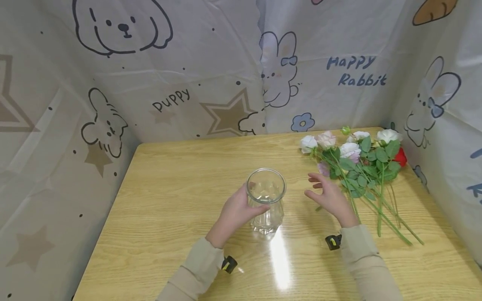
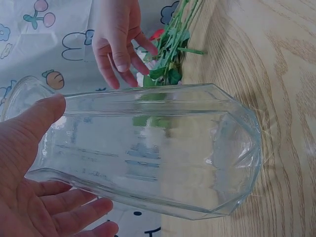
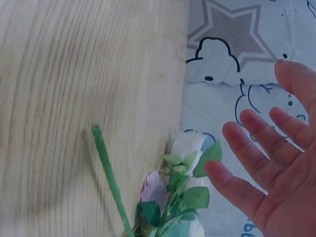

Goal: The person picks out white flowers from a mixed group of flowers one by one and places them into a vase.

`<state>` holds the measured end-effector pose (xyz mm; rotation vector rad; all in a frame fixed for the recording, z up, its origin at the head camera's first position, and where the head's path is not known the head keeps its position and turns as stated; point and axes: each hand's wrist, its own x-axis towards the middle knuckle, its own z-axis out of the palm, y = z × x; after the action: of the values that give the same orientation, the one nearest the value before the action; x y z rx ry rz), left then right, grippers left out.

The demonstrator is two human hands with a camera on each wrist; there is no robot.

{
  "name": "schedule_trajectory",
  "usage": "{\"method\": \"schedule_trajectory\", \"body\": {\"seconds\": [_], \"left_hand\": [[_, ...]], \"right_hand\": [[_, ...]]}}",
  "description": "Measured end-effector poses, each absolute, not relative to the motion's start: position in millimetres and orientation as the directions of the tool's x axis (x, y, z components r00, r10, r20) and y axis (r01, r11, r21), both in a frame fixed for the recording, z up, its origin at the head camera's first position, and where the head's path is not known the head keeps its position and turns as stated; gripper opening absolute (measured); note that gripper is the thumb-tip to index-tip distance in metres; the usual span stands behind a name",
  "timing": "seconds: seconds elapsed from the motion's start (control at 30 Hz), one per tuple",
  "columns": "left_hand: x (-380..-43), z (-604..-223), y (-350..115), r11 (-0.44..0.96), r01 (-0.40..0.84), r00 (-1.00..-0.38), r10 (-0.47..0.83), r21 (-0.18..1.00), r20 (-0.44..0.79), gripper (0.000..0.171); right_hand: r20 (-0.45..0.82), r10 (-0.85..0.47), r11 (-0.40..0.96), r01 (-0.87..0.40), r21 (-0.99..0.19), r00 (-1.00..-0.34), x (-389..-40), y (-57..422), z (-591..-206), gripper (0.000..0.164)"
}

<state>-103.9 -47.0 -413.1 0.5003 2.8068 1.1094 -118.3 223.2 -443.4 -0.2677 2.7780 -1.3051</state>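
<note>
Here, grasping with the grip of the left hand, near the top, a clear glass vase upright on the worktop. Farther right, hovering with the grip of the right hand released and spread, near white, pale pink and red flowers heaped with leafy green stems.

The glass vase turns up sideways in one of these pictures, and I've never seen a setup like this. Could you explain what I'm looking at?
No robot here, just a person working barehanded. The wide picture is seen from the head, looking forward and down; the other two come from the left and right wrists, which turns things sideways. The left hand holds the glass vase near its top. The right hand is empty, near white, pale pink and red flowers, which lie with their green stems on the wooden table.
</note>
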Motion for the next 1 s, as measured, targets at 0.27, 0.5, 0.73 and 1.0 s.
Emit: {"method": "schedule_trajectory", "body": {"seconds": [0.27,0.5,0.73,1.0], "left_hand": [[-103.6,-413.5,-47.1,0.689,0.258,-0.946,0.322,0.678,0.033,0.075],[-103.3,-413.6,-47.5,0.699,0.243,-0.951,0.31,0.673,0.021,0.076],[-103.6,-413.7,-47.5,0.692,0.254,-0.948,0.315,0.675,0.033,0.077],[-103.2,-413.5,-47.6,0.686,0.251,-0.948,0.318,0.683,0.028,0.077]], "right_hand": [[-0.023,-0.161,0.634,-0.085,-0.769,-0.987,-120.1,245.9,-449.2,0.057],[-0.102,-0.114,0.662,0.001,-0.749,-0.988,-119.4,264.8,-456.4,0.059],[-0.16,-0.091,0.672,0.058,-0.739,-0.983,-117.4,284.8,-467.3,0.06],[-0.095,0.026,0.728,0.084,-0.681,-0.995,-109.2,308.4,-476.4,0.05]]}}
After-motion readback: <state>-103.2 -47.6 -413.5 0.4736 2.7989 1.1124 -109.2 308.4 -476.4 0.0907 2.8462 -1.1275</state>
